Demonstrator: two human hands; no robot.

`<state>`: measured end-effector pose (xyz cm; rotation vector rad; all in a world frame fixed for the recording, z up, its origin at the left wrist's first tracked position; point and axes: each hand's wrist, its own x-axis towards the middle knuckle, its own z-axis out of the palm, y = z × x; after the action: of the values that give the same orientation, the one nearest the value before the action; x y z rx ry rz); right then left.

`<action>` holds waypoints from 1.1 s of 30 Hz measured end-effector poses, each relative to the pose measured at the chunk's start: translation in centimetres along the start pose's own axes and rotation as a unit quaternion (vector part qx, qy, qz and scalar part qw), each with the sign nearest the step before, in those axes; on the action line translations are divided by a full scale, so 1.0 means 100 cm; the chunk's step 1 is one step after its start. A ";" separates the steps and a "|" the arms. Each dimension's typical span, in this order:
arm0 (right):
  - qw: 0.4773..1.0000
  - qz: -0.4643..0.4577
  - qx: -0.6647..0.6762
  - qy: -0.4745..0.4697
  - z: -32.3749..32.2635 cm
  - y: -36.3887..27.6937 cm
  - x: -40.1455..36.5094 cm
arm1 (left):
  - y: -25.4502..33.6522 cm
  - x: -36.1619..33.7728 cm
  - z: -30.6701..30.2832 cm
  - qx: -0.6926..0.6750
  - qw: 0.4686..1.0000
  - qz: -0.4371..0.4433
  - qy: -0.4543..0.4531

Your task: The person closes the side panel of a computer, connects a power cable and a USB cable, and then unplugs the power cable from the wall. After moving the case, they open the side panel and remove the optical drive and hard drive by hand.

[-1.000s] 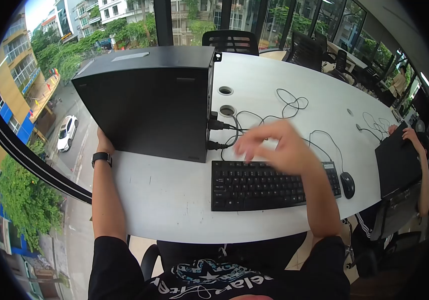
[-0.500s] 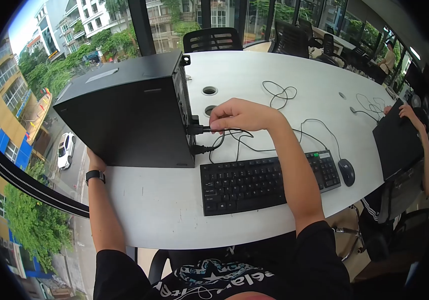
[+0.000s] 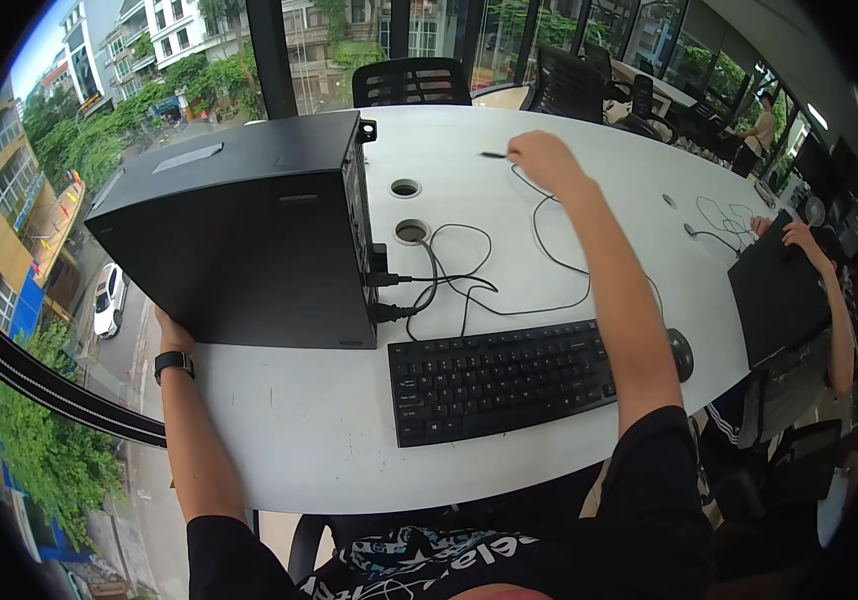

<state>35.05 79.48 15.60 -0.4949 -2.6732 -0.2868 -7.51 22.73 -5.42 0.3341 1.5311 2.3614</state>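
Note:
A black computer tower (image 3: 249, 250) stands on the left of the white table, its rear ports facing right. My left hand (image 3: 174, 332), with a watch at the wrist, is against the tower's lower left side; its fingers are hidden behind the case. Two black cables with plugs (image 3: 389, 312) run from the tower's rear. My right hand (image 3: 547, 165) is over the far part of the table, fingers pinched on a thin black cable (image 3: 539, 215) whose dark plug end (image 3: 494, 155) points left. What kind of plug it is I cannot make out.
A black keyboard (image 3: 499, 385) lies in front, with a mouse (image 3: 681, 355) at its right end. Two round cable holes (image 3: 412, 232) pierce the white table (image 3: 299, 420). At right, another person's hands hold a black panel-like object (image 3: 769, 290). Chairs (image 3: 411, 82) stand beyond.
My right hand has left the plugs at the tower's rear and moved right and away, now pinching the loose cable's end. My left hand stays at the tower.

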 end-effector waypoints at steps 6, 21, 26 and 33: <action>0.991 -0.099 0.057 -0.076 0.125 -0.111 0.067 | 0.009 -0.016 0.012 0.019 0.998 0.025 -0.054; 0.855 -0.076 0.463 -0.220 -0.060 -0.151 -0.017 | 0.004 -0.016 0.007 0.004 1.000 -0.015 -0.016; 0.914 -0.161 0.308 -0.211 -0.106 -0.205 -0.066 | 0.003 -0.012 0.008 0.027 1.000 0.015 -0.002; 0.952 -0.189 0.240 -0.013 -0.101 -0.175 -0.086 | 0.015 -0.016 0.022 0.026 0.999 0.028 -0.018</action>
<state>39.29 58.14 18.82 0.1649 -2.7124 0.2690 -5.49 23.41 -3.22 0.4333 1.5900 2.3467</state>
